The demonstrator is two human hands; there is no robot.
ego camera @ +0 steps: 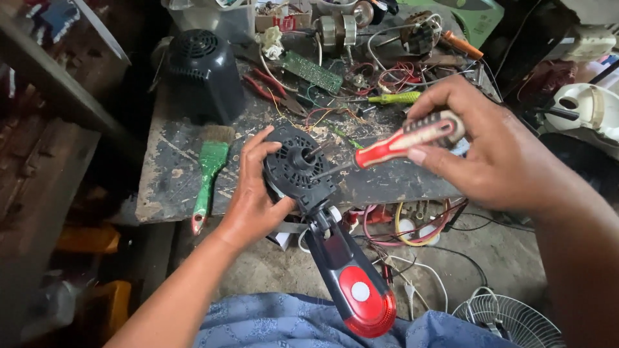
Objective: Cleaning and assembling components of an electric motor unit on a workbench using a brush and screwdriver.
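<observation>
The left hand (pixel 253 205) has its fingers clamped around the black fan motor housing (pixel 298 169), held at the near edge of the desk (pixel 174 174). The right hand (pixel 496 154), right of the housing, has its fingers closed on a red-handled screwdriver (pixel 393 145) whose tip meets the housing's face. A green brush (pixel 207 177) lies left of the housing; a black cover (pixel 205 74) stands behind it.

Soft, even daylight falls on the workbench (pixel 180 180), brightest at its far right corner, where pale plastic parts nearly wash out. The left side sinks into deep shadow. Focus is sharp at centre; edges show slight wide-angle stretch.
</observation>
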